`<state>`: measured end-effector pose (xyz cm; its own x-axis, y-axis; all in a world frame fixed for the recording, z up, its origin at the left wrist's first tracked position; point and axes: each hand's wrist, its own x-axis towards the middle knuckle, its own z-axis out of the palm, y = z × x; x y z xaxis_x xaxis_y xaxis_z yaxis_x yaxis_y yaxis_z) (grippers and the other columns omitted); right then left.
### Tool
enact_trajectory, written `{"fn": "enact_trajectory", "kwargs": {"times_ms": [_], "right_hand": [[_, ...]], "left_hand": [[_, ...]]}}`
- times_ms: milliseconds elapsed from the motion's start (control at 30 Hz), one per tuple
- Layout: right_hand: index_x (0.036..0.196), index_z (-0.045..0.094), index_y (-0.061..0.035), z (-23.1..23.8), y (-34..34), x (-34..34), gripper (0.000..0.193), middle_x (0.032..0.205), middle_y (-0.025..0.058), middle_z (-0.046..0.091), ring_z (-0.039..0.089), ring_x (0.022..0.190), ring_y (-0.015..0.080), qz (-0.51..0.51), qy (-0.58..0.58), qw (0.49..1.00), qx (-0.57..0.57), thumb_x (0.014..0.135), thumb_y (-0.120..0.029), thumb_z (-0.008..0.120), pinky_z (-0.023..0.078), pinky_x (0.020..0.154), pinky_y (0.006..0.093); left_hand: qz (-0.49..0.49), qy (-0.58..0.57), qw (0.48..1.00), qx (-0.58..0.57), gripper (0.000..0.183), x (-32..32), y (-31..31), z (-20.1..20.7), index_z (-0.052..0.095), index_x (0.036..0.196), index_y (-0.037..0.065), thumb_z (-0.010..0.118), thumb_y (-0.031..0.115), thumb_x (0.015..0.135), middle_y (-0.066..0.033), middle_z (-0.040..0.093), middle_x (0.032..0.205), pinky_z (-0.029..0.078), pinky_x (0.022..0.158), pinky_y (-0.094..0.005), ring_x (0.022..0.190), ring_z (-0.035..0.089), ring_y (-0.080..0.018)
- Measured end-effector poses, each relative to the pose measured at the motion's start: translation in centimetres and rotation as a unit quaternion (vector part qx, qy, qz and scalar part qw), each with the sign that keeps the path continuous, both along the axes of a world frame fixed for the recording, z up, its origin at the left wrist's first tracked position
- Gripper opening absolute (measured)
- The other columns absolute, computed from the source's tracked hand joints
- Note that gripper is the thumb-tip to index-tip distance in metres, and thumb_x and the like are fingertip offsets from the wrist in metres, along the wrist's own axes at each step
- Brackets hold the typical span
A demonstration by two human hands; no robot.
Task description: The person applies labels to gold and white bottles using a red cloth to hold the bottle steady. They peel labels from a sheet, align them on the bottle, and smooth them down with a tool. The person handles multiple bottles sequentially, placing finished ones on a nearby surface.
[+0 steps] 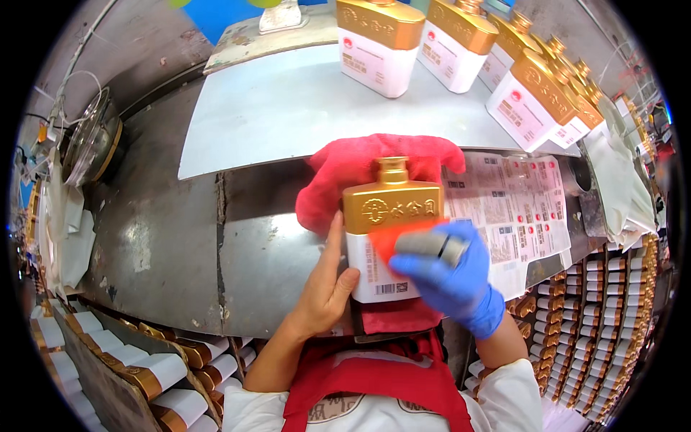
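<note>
A flat white bottle (362, 263) with a gold shoulder and neck stands on a red cloth (335, 169), its front toward me. My bare left hand (327, 288) grips the bottle's left edge, fingers along the side and thumb at the front. In my right hand (457, 273), which wears a blue glove, is a scraper (389, 241) with an orange blade and a grey handle. The blade lies over the bottle's front, just below the gold part, and is blurred. It hides part of the printed front; whether it presses on the surface I cannot tell.
Printed label sheets (518, 209) lie right of the cloth. Several similar bottles (381, 57) stand on the white board (252, 108) behind. Racked bottles (597, 309) fill the lower right, with more bottles (155, 378) at lower left. A metal bowl (97, 140) is at far left.
</note>
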<state>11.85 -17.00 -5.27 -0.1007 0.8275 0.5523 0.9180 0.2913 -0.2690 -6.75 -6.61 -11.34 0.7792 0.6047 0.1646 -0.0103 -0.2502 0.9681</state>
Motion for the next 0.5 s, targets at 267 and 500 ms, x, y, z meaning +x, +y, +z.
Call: {"fn": "enact_trajectory", "kwargs": {"times_ms": [267,500], "right_hand": [[0.102,0.066,-0.0243,0.0,-2.4,-3.1,0.031,0.089,0.0004,0.065,0.056,0.071,0.0201,0.015,0.089,0.986,-0.139,0.072,-0.018,0.074,0.047,0.058,0.0323],[0.101,0.068,-0.0237,-1.1,1.5,-2.5,0.029,0.081,0.0,0.06,0.055,0.069,0.0188,0.046,-0.032,0.996,-0.065,0.072,-0.02,0.073,0.046,0.059,0.0328]], "left_hand": [[-0.008,0.011,1.0,-0.028,0.068,-3.9,-2.4,-2.3,0.018,0.144,-0.006,0.052,0.007,0.087,-0.0232,0.031,0.144,0.023,0.11,-0.0385,0.136,0.029,-0.0324],[0.076,-0.016,0.997,0.005,0.104,-0.9,-3.8,-3.7,0.008,0.146,-0.001,0.078,0.012,0.071,-0.0201,0.031,0.139,0.031,0.106,-0.0398,0.126,0.039,-0.032]]}}
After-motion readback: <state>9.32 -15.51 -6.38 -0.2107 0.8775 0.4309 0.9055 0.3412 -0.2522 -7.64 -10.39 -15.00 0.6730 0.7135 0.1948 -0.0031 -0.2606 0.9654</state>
